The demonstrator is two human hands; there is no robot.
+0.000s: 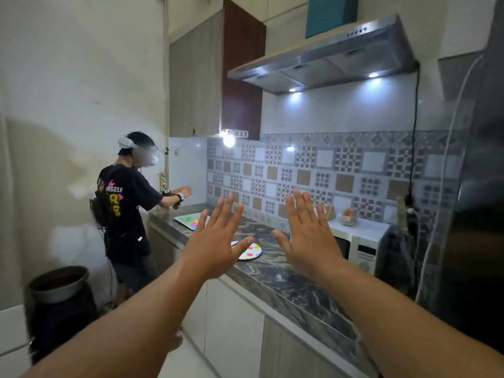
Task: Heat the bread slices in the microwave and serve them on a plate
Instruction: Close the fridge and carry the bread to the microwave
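Both hands are raised in front of the camera with fingers straight and spread, backs toward the viewer, holding nothing: the left hand (pixel 215 242) at centre, the right hand (pixel 308 241) just right of it, well above the worktop.

Largest in the working area is the marbled counter (pixel 286 285), which runs from near right to far left along the tiled wall. On it at the right stands the white microwave (pixel 357 242), its door facing left toward the hands and apparently closed, though the right hand hides part of it. On top of the microwave sit two bread bags (pixel 349 216), upright, against the tiles. Left of the microwave lies a polka-dot plate (pixel 252 252), flat on the counter and partly hidden behind the left hand.

The bread lies forward and to the right, so I judge the right hand the nearer for a first reach; the plate suits the left. The counter's front edge runs diagonally below both arms, with bare counter between plate and microwave. A second person (pixel 128 211) works at the far left end, well apart from the plate.
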